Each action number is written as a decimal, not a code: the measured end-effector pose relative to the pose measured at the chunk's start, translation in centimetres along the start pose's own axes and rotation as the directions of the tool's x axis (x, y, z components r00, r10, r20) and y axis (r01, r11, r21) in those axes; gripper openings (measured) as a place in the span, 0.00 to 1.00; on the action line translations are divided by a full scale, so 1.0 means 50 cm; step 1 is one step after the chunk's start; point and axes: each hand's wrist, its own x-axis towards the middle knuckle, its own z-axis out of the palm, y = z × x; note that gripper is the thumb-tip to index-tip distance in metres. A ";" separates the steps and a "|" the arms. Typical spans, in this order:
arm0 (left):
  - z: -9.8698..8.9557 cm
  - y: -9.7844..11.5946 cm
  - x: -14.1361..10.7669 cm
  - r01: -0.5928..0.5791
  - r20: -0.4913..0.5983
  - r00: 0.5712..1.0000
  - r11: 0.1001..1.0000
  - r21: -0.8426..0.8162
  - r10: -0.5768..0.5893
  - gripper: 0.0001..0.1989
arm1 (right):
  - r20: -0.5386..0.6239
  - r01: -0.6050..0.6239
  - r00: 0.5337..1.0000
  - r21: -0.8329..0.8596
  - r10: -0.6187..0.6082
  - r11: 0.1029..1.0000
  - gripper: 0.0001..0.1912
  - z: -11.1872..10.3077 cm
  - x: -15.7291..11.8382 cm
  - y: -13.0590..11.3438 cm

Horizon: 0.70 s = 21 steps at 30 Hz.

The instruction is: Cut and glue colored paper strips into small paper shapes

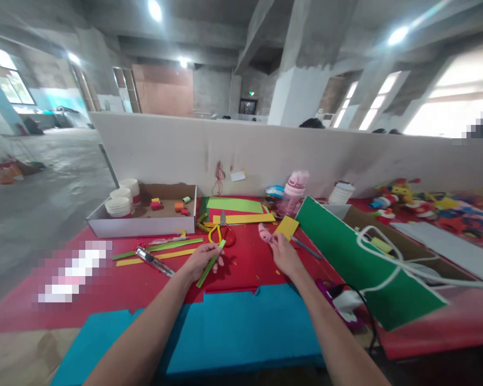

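My left hand (204, 260) pinches a short bright green paper strip (210, 269), which slants down toward the table's front edge. Closed around one end of a small pink object (264, 233) is my right hand (283, 254); I cannot make out its kind. A piece of yellow paper (286, 228) lies just beyond that hand. Scissors (222, 231) with red and yellow handles rest between the hands, a little farther back. To the left are a metal utility knife (155, 261), a long green strip (173, 245) and a yellow strip (161, 257).
An open box (140, 228) at the back left holds white paper cups (118, 206) and small paper rolls. A green-sided box (358, 262) with a white cable (398, 262) stands right. Behind are a pink bottle (293, 193) and a white partition (249, 145). Blue cloth (245, 327) lies in front.
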 end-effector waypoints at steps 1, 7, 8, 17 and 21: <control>-0.001 0.000 0.000 0.004 -0.008 1.000 1.000 -0.008 -0.004 0.14 | -0.039 -0.019 0.999 0.241 0.029 0.970 0.09 -0.005 0.004 -0.005; 0.000 -0.008 0.005 -0.025 -0.056 0.998 1.000 0.009 0.025 0.15 | 0.122 -0.194 0.974 0.889 0.193 0.415 0.19 -0.002 0.003 -0.063; 0.002 -0.009 0.005 -0.029 -0.067 0.997 0.999 0.029 0.031 0.16 | 0.137 -0.210 0.970 0.888 0.203 0.408 0.20 0.004 -0.001 -0.070; 0.013 -0.014 0.008 -0.030 -0.099 0.994 0.992 0.123 0.043 0.19 | 0.141 -0.109 0.989 0.566 0.034 0.818 0.21 0.014 -0.039 -0.104; 0.012 -0.016 0.011 -0.006 -0.116 0.993 0.990 0.142 0.023 0.19 | 0.126 -0.007 0.989 0.569 -0.079 0.822 0.17 0.018 -0.056 -0.125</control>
